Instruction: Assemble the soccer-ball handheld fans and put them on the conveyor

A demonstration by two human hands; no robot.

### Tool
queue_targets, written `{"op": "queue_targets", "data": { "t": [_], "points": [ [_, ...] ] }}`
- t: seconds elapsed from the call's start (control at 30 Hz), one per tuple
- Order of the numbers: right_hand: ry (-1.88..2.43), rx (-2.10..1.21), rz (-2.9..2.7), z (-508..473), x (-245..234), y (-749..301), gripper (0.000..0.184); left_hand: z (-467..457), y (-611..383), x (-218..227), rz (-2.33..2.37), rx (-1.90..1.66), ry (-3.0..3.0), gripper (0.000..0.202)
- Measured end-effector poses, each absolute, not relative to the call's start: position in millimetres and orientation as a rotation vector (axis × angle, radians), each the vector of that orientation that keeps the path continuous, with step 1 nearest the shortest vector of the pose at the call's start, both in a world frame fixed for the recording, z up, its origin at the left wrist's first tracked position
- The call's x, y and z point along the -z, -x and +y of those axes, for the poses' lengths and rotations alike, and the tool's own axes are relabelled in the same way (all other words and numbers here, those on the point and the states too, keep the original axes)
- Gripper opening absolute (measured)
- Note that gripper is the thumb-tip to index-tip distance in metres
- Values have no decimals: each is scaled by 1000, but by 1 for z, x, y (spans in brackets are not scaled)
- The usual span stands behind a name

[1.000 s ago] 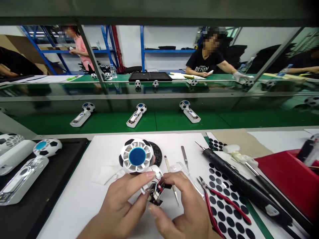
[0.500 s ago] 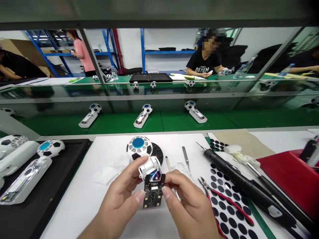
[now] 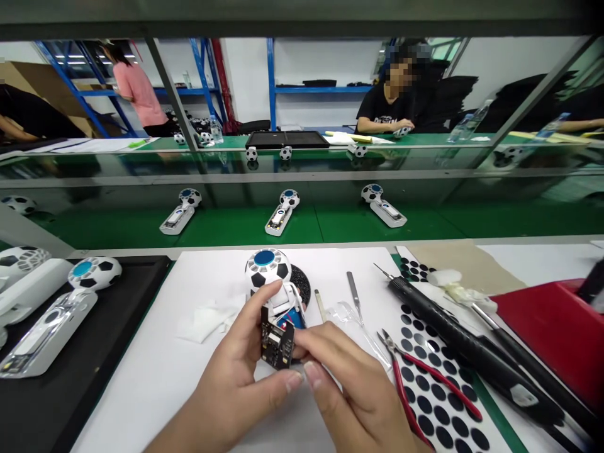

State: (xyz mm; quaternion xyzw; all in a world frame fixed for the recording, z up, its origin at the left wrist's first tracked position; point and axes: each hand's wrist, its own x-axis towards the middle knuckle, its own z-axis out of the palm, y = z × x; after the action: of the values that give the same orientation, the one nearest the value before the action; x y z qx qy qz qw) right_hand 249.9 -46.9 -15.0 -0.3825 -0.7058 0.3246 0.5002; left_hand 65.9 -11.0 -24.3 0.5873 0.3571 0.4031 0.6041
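Pretty clearly a small electronics assembly workshop: a long green-topped table (image 3: 245, 226) lined with white football-patterned gadgets (image 3: 183, 211), a black electric screwdriver (image 3: 472, 340) and red-handled pliers (image 3: 438, 380) up close, blue steel shelving (image 3: 321, 90) behind, and a worker in a black T-shirt (image 3: 389, 104) seated across the line.

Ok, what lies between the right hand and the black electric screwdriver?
In the head view, red-handled pliers and part of a sheet of black round pads lie between the right hand and the black electric screwdriver.
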Motion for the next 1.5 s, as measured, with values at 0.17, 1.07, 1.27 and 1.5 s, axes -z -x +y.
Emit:
{"op": "queue_targets", "data": {
  "t": [0.17, 1.07, 1.27, 1.5],
  "points": [
    [848, -819, -1780, -46, 14, -247, 49, -10, -68, 25, 1054, -1020, -1395, 71],
    [1930, 304, -2144, -119, 61, -373, 61, -9, -64, 13, 878, -1256, -1124, 56],
    [1783, 407, -2156, -129, 101, -394, 44, -7, -61, 19, 729, -1209, -1245, 54],
    [1467, -1040, -1025, -82, 19, -362, 50, 1, -58, 25, 624, -1199, -1368, 53]
  ]
}}
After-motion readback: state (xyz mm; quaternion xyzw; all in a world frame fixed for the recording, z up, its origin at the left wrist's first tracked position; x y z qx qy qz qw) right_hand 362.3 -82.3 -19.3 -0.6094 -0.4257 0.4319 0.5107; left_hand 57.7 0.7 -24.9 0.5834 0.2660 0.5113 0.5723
